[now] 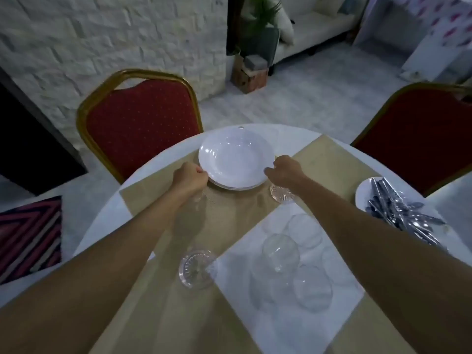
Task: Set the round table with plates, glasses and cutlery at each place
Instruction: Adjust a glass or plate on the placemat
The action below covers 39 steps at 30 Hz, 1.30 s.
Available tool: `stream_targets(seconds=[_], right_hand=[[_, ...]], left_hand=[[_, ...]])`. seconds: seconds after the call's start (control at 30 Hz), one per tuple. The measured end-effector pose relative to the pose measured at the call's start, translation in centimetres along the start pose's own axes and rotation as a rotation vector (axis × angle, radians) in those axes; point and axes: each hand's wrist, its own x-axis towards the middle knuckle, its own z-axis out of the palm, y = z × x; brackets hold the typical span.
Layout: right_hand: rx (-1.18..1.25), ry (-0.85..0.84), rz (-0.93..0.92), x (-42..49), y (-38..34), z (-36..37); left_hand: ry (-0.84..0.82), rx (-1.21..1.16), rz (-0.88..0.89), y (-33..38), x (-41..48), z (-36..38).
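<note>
A stack of white deep plates [236, 159] sits at the far side of the round table [102, 218], on a tan runner [229, 208]. My left hand [190, 178] grips the stack's left rim. My right hand [284, 171] pinches its right rim. Several clear stemmed glasses [281, 251] stand in the middle of the table between my forearms; one glass foot [198, 269] shows near my left arm and another [281, 194] under my right wrist. A white plate [362, 194] at the right holds a pile of metal cutlery [398, 213].
Two red chairs with gold frames stand beyond the table, one far left [139, 123] and one far right [419, 134]. A white brick wall, a plant pot and a sofa lie further back. A striped rug [28, 238] lies on the floor at the left.
</note>
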Motion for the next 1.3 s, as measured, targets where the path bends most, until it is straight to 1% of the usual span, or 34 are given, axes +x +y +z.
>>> stream_targets(seconds=[0.07, 0.13, 0.17, 0.23, 0.3, 0.4, 0.53, 0.6, 0.7, 0.8, 0.87, 1.03, 1.17, 1.3], right_hand=[[0.126, -0.005, 0.102, 1.8, 0.2, 0.6], [0.3, -0.024, 0.21, 3.2, -0.1, 1.1], [0.347, -0.027, 0.247, 3.9, 0.0, 1.6], [0.377, -0.032, 0.29, 4.8, 0.0, 2.4], [0.349, -0.006, 0.329, 5.1, 0.2, 3.1], [0.33, 0.065, 0.339, 5.4, 0.4, 3.8], [0.286, 0.098, 0.334, 5.2, 0.4, 3.9], [0.283, 0.086, 0.339, 4.9, 0.4, 3.9], [0.406, 0.012, 0.405, 4.5, 0.2, 3.4], [0.471, -0.036, 0.452, 4.2, 0.1, 2.7], [0.473, -0.039, 0.43, 3.7, -0.1, 2.2], [0.418, 0.012, 0.266, 1.5, -1.3, 0.6], [0.44, 0.034, 0.089, -3.1, -3.7, -1.1], [0.457, -0.026, -0.063, -9.3, -7.6, -1.3]], left_hand=[[0.076, 0.028, -0.017, 0.3, 2.0, 0.7], [0.114, 0.076, -0.017, 0.6, 3.6, 1.4], [0.128, 0.08, -0.02, 0.8, 4.1, 1.6], [0.157, 0.079, -0.068, 0.9, 4.9, 2.0], [0.165, 0.057, -0.135, 0.8, 5.6, 2.1], [0.1, 0.006, -0.155, 0.7, 6.5, 2.1], [-0.021, 0.012, -0.199, 0.8, 6.3, 1.4], [-0.063, -0.001, -0.211, 0.7, 6.0, 1.2], [-0.102, -0.001, -0.221, 0.5, 5.8, 1.0], [-0.103, 0.014, -0.219, 0.5, 5.7, 0.7], [-0.094, 0.033, -0.215, 0.5, 5.7, 0.3], [-0.138, -0.022, -0.219, -0.4, 4.0, -2.4], [-0.148, -0.196, -0.144, -2.8, -0.8, -6.1], [-0.134, -0.388, -0.095, -6.7, -9.2, -10.3]])
